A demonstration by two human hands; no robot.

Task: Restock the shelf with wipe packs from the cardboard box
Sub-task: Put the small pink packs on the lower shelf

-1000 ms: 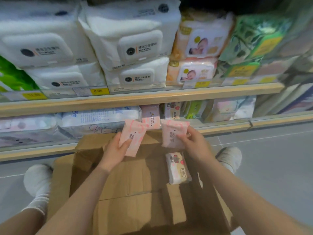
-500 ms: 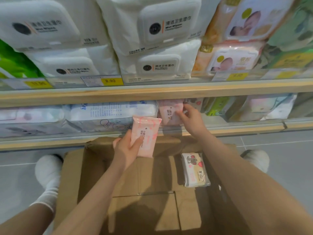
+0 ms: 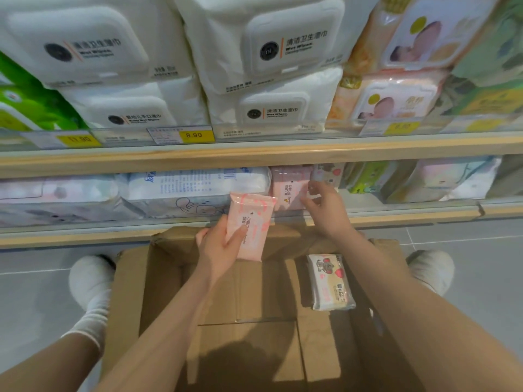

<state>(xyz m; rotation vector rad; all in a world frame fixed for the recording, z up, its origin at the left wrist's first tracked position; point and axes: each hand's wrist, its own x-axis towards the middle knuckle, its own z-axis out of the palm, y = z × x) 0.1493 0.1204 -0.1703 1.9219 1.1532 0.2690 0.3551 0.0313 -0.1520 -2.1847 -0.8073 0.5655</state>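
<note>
A store shelving unit with pale wooden front edges [image 3: 254, 158] fills the far side, its upper tier lined with a clear rail carrying yellow price tags [image 3: 195, 135], one reading 8.90. Large white wet-wipe packages [image 3: 268, 52] and green packages [image 3: 34, 108] stand on the upper tier. Below, the floor is grey tile [image 3: 481, 278] with thin pale grout lines, evenly lit with soft shadows.
</note>
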